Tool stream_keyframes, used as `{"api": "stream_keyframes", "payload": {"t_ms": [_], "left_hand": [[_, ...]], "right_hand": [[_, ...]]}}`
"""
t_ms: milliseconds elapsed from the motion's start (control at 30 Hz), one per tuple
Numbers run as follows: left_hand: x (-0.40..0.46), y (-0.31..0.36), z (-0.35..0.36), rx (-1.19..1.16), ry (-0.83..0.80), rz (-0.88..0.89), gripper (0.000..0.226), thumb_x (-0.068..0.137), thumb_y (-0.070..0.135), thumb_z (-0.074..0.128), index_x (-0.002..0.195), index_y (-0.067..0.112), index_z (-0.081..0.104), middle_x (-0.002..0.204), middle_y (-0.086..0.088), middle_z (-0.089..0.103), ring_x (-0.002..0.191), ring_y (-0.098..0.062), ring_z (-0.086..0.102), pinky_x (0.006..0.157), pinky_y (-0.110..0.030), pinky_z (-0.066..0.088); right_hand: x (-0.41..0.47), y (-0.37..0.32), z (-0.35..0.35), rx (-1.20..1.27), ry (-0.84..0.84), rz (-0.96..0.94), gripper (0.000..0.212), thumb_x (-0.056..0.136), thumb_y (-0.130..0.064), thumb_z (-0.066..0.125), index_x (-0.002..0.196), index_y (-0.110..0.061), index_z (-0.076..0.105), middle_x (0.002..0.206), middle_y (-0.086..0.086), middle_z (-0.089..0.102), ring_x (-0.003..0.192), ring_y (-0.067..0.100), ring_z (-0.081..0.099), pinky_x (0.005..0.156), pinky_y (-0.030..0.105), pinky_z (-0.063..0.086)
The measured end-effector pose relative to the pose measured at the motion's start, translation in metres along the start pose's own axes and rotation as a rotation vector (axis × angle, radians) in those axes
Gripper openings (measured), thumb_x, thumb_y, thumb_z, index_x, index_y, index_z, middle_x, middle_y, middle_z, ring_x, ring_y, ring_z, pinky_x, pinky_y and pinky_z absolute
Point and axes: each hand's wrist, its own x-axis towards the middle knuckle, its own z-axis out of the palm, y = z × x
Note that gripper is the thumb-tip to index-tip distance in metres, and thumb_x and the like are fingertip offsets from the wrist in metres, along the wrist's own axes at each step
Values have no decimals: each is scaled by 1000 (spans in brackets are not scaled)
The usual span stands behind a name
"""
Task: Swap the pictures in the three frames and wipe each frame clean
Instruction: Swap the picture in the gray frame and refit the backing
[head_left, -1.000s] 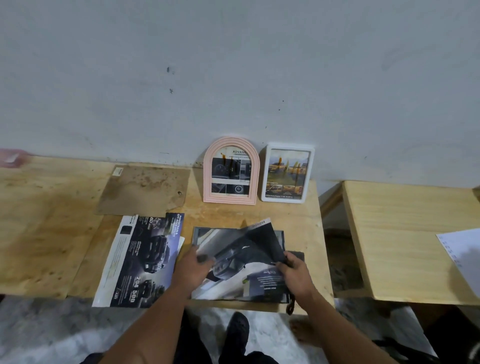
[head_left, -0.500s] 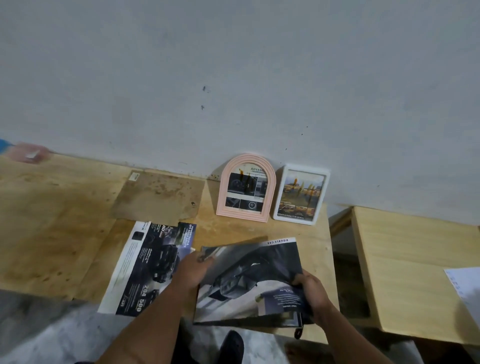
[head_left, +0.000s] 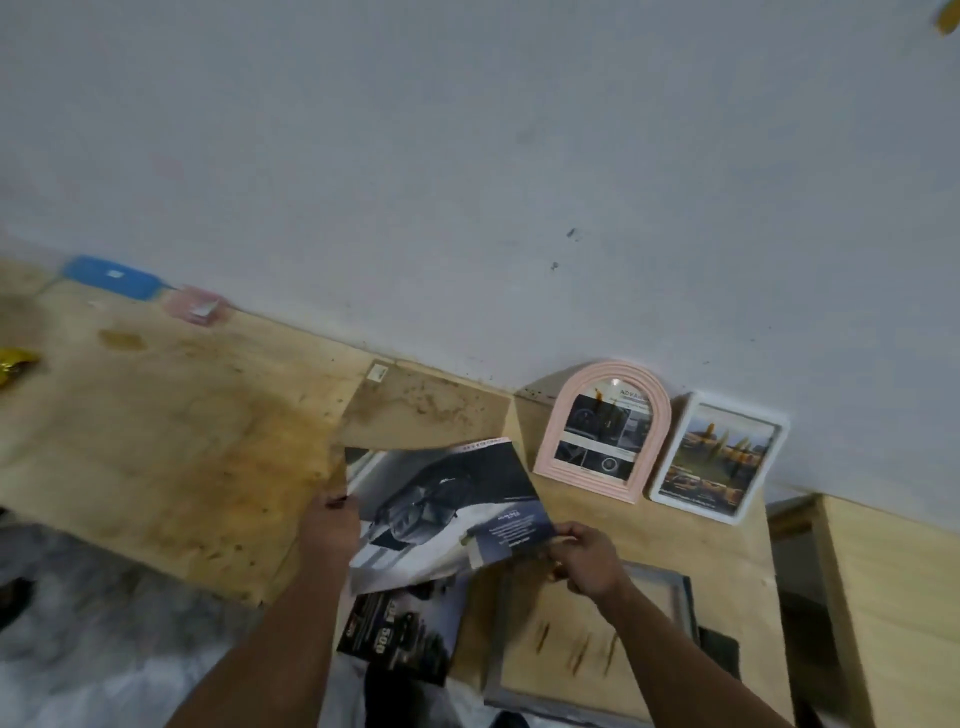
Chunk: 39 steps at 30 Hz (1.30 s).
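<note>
A dark car picture (head_left: 447, 506), a loose glossy sheet, is held above the wooden table (head_left: 182, 447). My left hand (head_left: 330, 530) grips its left edge and my right hand (head_left: 589, 558) pinches its lower right corner. Under my right hand lies a grey frame (head_left: 670, 587), flat, with bare wood showing inside it and no picture. A pink arched frame (head_left: 605, 428) and a white rectangular frame (head_left: 719, 460) stand against the wall, each with a picture in it. Another dark car brochure (head_left: 402, 634) lies on the table below the lifted sheet.
A brown backing board (head_left: 431, 405) lies flat near the wall. A blue lid (head_left: 111, 275) and a pink lid (head_left: 195, 306) sit far left by the wall, with a gold wrapper (head_left: 13, 361) at the left edge. A second wooden table (head_left: 893, 597) stands at the right.
Both hands have lifted the car picture up and to the left, off the grey frame, which now shows empty. The view has swung left and tilted.
</note>
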Motion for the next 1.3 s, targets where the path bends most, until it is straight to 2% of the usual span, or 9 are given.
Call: {"api": "stream_keyframes", "payload": {"t_ms": [233,433,500,567,633,800,933,1067,1300], "left_hand": [[74,-38,-99,-70,136,-121,18,97,13,62,108,4,72,114,-24,73,110,-46,68,93,-51,55],[104,-85,-145,-37,233,-221,13,98,3,54,87,3,61,85,-27,62,81,-46,62,76,-62,53],[105,-94,-149,-25,250,-242,16,98,-5,52,110,-7,61,101,-37,62,94,-55,61,79,-63,50],[103,-100,-147,62,250,-181,59,99,3,59,153,-1,36,140,-34,51,124,-54,53,93,-59,46],[96,-101,-143,336,253,-54,87,96,27,69,163,11,16,155,-29,36,133,-53,44,100,-62,43],[93,-98,-121,903,-12,394,73,93,52,63,157,25,40,165,-19,32,147,-51,35,106,-68,44],[99,-87,-90,1101,-295,597,76,92,67,36,158,29,39,171,-11,25,155,-43,25,111,-65,38],[96,-73,-61,1224,-439,653,71,102,58,35,165,33,13,175,-5,-4,161,-39,-3,125,-60,14],[93,-73,-46,1282,-435,587,90,99,62,45,165,30,-8,172,-9,-23,159,-41,-14,126,-60,10]], "right_hand": [[82,-74,147,-83,-139,2,13,93,1,60,100,-6,70,75,20,60,46,22,53,39,21,33],[104,-87,227,-427,-205,-190,21,95,-15,60,116,-13,66,85,10,64,68,22,55,62,30,42],[105,-81,232,-535,-172,-228,27,91,-22,64,117,-18,67,96,6,68,77,21,58,66,28,40],[106,-75,228,-603,-95,-224,32,87,-31,63,119,-28,63,103,4,67,81,22,62,67,30,46],[107,-66,215,-626,-8,-191,41,86,-29,59,126,-33,59,111,5,62,88,27,64,73,37,55],[100,-46,172,-772,226,-78,57,86,-39,65,138,-34,42,130,7,49,119,35,52,94,51,51],[98,-30,158,-951,131,-15,91,80,-51,73,152,-32,20,151,4,34,136,34,39,102,55,44],[102,-21,157,-1041,110,-13,99,84,-52,73,158,-29,11,168,4,18,150,32,26,110,56,38],[103,-14,154,-1122,127,-80,79,97,-49,54,161,-23,15,166,0,26,147,27,33,114,56,31]]}}
